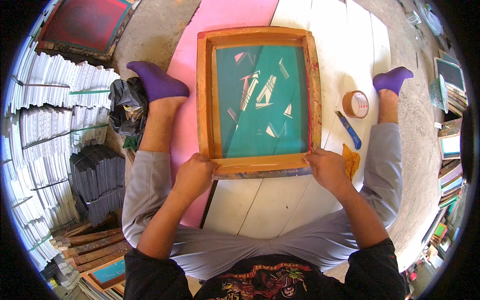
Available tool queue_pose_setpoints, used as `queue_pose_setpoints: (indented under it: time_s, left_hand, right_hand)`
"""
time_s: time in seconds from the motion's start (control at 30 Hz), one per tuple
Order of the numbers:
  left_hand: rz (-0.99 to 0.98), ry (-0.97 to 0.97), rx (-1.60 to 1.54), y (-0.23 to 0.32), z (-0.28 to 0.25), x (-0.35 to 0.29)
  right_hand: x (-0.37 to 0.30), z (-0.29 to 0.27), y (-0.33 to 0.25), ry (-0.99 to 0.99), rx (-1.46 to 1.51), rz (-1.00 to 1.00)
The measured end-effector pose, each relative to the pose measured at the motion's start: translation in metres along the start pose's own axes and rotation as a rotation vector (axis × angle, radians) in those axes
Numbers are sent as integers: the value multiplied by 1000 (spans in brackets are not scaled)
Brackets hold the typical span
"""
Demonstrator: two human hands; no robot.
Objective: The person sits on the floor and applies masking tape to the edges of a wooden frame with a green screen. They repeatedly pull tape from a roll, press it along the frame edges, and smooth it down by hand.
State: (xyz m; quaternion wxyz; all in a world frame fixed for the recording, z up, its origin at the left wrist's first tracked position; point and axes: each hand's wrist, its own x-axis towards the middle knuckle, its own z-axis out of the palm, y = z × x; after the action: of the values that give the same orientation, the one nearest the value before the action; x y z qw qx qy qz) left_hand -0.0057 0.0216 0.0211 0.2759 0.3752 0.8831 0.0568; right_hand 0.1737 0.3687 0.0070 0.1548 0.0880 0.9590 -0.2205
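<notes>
Blk tee (262, 277); framed screen (272, 107), long axis fore-aft, in closed L grip (194, 174) & R grip (328, 171)

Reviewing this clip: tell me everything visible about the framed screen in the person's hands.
The framed screen is rectangular, its longer sides running away from the person. Its orange-brown frame looks wooden, with red and dark stains along the right and near edges. The green sheet inside carries pale angular shapes. The left hand grips the near left corner, the right hand the near right. It lies over pink and white surfaces; whether it touches them is unclear.
</notes>
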Motion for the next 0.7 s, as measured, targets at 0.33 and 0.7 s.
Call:
queue_pose_setpoints:
  time_s: [0.33, 0.7]
  left_hand:
    - [39, -43, 116, 10, -6, 7]
    - [116, -164, 234, 15, 0, 18]
  right_hand:
    - [7, -13, -23, -187, -279, -14]
    - [13, -9, -36, -262, -425, 4]
